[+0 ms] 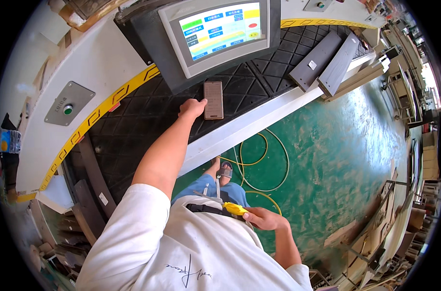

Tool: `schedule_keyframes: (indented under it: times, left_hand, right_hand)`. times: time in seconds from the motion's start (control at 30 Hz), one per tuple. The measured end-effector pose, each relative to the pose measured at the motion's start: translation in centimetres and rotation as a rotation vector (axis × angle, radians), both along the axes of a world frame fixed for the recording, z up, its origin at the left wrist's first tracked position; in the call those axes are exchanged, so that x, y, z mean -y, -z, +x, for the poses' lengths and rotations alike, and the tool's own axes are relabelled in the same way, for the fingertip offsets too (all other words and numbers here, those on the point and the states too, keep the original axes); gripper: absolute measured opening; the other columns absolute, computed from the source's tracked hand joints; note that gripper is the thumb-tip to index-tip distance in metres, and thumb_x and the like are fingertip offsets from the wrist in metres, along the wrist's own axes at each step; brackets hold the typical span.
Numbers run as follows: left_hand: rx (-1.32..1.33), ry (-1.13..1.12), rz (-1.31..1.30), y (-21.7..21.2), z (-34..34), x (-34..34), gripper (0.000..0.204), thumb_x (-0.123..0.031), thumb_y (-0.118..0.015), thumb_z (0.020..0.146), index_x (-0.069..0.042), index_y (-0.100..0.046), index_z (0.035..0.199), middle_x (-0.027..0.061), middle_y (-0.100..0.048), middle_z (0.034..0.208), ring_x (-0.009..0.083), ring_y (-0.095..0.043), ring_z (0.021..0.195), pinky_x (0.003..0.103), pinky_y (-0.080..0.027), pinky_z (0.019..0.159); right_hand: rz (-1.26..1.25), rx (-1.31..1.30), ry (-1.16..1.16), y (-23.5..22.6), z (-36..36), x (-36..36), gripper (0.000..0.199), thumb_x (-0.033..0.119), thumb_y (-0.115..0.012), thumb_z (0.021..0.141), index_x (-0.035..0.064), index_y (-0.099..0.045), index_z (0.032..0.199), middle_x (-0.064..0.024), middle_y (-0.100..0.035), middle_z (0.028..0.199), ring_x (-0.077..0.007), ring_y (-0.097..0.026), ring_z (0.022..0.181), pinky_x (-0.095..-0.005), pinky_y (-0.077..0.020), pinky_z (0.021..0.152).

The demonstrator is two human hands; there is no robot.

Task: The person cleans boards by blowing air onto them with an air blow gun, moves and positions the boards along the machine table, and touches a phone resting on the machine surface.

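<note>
The right hand [263,218], low by the waist, has its grip clenched around a yellow tool [235,208], whose free end points away from the fingers toward the belt. Far ahead, the left hand [192,107] lies on the black ribbed mat [147,116] of the desk, grip released, fingertips touching the left edge of a phone [213,100]. Just beyond the phone stands a touchscreen panel [219,30].
</note>
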State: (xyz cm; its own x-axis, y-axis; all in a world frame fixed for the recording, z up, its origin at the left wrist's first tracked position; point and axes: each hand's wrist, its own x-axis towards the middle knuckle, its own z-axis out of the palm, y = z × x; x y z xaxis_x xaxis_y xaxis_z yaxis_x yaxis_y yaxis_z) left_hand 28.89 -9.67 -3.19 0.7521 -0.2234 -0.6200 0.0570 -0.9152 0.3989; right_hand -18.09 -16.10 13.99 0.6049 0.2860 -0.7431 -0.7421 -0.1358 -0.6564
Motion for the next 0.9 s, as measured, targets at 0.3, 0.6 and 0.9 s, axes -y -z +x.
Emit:
schedule_keyframes:
  times: [0.3,0.6,0.9]
  left_hand:
    - [-0.01,0.069,-0.228,-1.9,-1.3,-1.8,0.054,-0.058,-0.077,0.086,-0.011,-0.079,0.113,0.0133,-0.075,0.127,0.0298,-0.069,0.121,0.041,-0.052,0.106]
    - [0.068,0.174,-0.167,-2.0,-1.6,-2.0,0.043,-0.048,-0.088,0.077,-0.016,-0.079,0.105,0.0102,-0.075,0.125,0.0283,-0.067,0.123,0.044,-0.052,0.105]
    - [0.022,0.024,-0.118,-1.6,-1.7,-0.9,0.044,-0.055,-0.071,0.092,-0.02,-0.078,0.119,0.0067,-0.072,0.134,0.0318,-0.059,0.135,0.052,-0.044,0.114]
  right_hand:
    - [0.0,-0.009,0.021,0.3,-0.5,-0.1,0.076,0.067,-0.04,0.108,0.0039,-0.06,0.145,-0.0219,-0.068,0.132,-0.0328,-0.062,0.123,-0.0412,-0.0459,0.106]
    - [0.004,-0.031,0.016,-0.4,-0.6,-0.2,0.074,0.065,-0.041,0.108,0.0045,-0.057,0.149,-0.0213,-0.067,0.135,-0.0321,-0.061,0.125,-0.0407,-0.0448,0.108]
    - [0.068,0.014,0.234,0.1,-3.9,1.4,0.066,0.06,-0.044,0.11,0.0017,-0.064,0.134,-0.0051,-0.065,0.088,-0.0108,-0.057,0.068,-0.0271,-0.0453,0.063]
